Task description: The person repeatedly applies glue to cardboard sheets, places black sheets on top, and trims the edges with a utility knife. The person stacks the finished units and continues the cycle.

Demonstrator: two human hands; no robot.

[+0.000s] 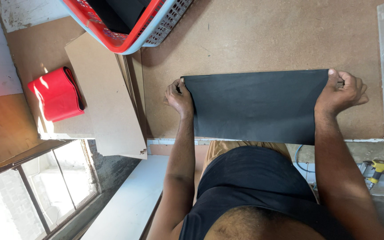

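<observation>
While each grip pinches a far corner, the left hand (179, 97) and right hand (341, 94) stretch the flat black rectangular sheet (256, 106) taut, flat against the brown fibreboard worktop (254, 40).

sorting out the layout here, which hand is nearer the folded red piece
Left. The left hand grips the black sheet's near corner, on the side where the folded red piece lies. The right hand holds the sheet's far corner.

The tabletop under the black sheet (256, 106) is concealed between the fingers of the left hand (178, 97) and the right hand (341, 93). The red basket (121, 31), far beyond the left fingers, is cut off by the upper edge. The yellow tool (378, 171), below the right fingers, is too small to be identified.
</observation>
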